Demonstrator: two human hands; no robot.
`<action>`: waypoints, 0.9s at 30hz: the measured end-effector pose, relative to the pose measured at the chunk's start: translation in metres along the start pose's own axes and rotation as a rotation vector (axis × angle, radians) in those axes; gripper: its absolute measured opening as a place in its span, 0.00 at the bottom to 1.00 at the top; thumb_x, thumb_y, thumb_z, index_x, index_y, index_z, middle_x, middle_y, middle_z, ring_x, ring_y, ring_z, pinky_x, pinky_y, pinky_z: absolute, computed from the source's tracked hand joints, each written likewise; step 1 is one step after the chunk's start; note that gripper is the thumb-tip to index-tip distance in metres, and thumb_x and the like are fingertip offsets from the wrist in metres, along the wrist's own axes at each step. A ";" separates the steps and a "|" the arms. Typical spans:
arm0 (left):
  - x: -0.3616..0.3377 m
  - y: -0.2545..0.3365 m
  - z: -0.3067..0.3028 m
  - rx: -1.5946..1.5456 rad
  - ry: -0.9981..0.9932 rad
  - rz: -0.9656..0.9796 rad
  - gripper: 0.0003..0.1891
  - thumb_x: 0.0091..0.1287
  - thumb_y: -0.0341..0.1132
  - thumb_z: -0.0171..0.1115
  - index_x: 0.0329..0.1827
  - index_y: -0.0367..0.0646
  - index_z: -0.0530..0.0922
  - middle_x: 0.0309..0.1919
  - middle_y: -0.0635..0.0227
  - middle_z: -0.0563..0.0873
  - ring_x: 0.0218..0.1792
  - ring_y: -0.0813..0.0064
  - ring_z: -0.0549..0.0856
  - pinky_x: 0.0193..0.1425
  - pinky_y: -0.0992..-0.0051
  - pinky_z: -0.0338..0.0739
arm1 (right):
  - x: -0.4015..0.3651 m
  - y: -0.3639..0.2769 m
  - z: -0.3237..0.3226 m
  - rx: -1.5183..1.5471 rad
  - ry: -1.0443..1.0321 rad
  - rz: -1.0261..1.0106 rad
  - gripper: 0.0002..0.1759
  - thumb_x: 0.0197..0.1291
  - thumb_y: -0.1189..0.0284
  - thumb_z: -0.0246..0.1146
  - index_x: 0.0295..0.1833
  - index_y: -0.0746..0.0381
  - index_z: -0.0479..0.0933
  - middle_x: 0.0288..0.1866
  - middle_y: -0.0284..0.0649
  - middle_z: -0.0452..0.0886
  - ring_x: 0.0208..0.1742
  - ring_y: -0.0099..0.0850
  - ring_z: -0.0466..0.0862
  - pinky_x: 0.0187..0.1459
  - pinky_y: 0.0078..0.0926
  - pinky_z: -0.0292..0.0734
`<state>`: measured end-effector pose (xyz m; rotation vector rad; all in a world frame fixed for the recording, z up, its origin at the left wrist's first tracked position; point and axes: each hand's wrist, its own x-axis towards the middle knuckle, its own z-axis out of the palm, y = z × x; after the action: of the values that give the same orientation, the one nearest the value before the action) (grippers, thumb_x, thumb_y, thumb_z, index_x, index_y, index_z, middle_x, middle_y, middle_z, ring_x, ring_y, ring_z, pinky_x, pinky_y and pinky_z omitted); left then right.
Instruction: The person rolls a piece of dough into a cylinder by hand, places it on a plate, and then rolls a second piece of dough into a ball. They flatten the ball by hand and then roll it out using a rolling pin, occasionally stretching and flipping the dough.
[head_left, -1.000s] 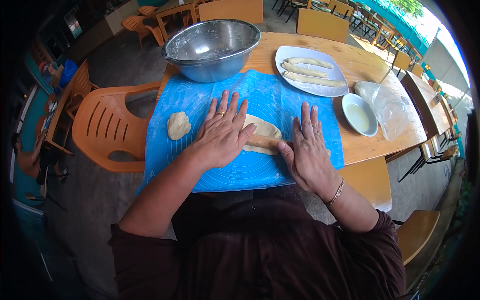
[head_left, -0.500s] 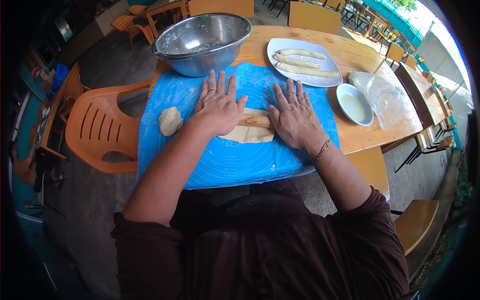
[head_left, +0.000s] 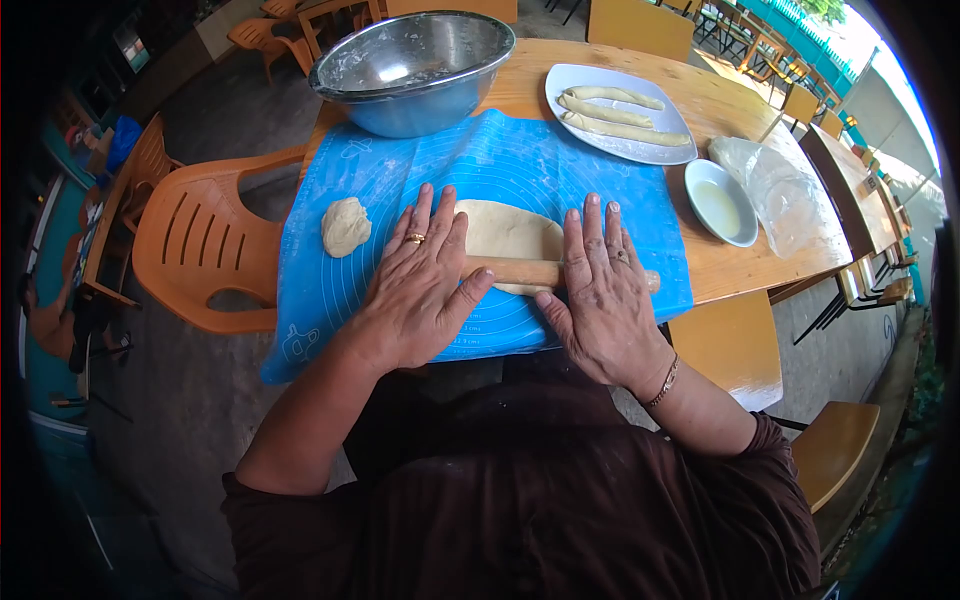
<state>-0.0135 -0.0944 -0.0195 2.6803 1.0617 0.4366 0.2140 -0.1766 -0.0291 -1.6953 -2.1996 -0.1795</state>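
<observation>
Three dough strips [head_left: 610, 114] shaped, one sheet [head_left: 510, 230] flattened, one lump [head_left: 346, 227] unflattened. Your left hand [head_left: 412, 295] and right hand [head_left: 608, 310] press the rolling pin [head_left: 515, 270], fingers outstretched.

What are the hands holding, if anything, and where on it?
Nothing is gripped: the left hand and right hand press flat, fingers open, on the rolling pin, one toward each end, its middle bare between them.
</observation>
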 end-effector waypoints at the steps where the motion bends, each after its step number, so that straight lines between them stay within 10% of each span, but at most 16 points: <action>1: -0.005 0.000 0.000 -0.001 -0.001 -0.002 0.43 0.79 0.60 0.29 0.74 0.20 0.58 0.78 0.35 0.50 0.81 0.43 0.43 0.83 0.52 0.36 | -0.004 -0.002 -0.001 -0.005 0.010 -0.030 0.48 0.69 0.54 0.58 0.79 0.74 0.44 0.79 0.71 0.46 0.80 0.68 0.48 0.76 0.61 0.49; 14: -0.056 0.013 -0.002 0.050 0.009 0.084 0.34 0.77 0.46 0.43 0.78 0.30 0.53 0.80 0.44 0.52 0.81 0.42 0.45 0.83 0.50 0.38 | -0.038 -0.016 -0.026 0.030 -0.119 -0.128 0.42 0.65 0.63 0.62 0.76 0.76 0.55 0.79 0.66 0.53 0.79 0.60 0.57 0.74 0.53 0.57; 19: -0.072 0.022 -0.007 0.022 -0.018 0.075 0.34 0.77 0.44 0.45 0.78 0.29 0.53 0.79 0.43 0.54 0.81 0.44 0.48 0.83 0.51 0.38 | -0.048 -0.005 -0.018 0.087 0.016 -0.237 0.33 0.56 0.74 0.63 0.69 0.70 0.67 0.68 0.56 0.73 0.69 0.51 0.72 0.67 0.47 0.67; 22: -0.069 0.025 -0.019 0.065 0.093 0.106 0.28 0.77 0.40 0.46 0.73 0.28 0.64 0.72 0.42 0.69 0.76 0.47 0.64 0.80 0.54 0.53 | -0.042 -0.003 -0.012 0.215 0.014 -0.150 0.27 0.51 0.79 0.62 0.61 0.65 0.74 0.53 0.47 0.78 0.55 0.46 0.78 0.56 0.43 0.73; 24: -0.054 0.022 -0.042 -0.517 -0.102 -0.122 0.20 0.78 0.37 0.47 0.60 0.28 0.77 0.56 0.47 0.84 0.62 0.57 0.81 0.70 0.62 0.70 | -0.040 -0.006 -0.010 0.204 0.074 -0.155 0.25 0.51 0.80 0.61 0.58 0.63 0.75 0.48 0.45 0.77 0.50 0.44 0.77 0.52 0.43 0.73; 27: -0.022 0.005 -0.048 -0.540 0.215 -0.075 0.17 0.78 0.36 0.49 0.51 0.31 0.82 0.45 0.54 0.88 0.49 0.66 0.86 0.57 0.69 0.78 | -0.037 -0.005 -0.017 0.198 0.160 -0.151 0.21 0.50 0.82 0.61 0.53 0.61 0.77 0.43 0.43 0.75 0.46 0.43 0.77 0.46 0.42 0.74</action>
<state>-0.0423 -0.1084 0.0231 2.1452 0.9268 0.8714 0.2207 -0.2174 -0.0257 -1.3634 -2.1478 -0.1256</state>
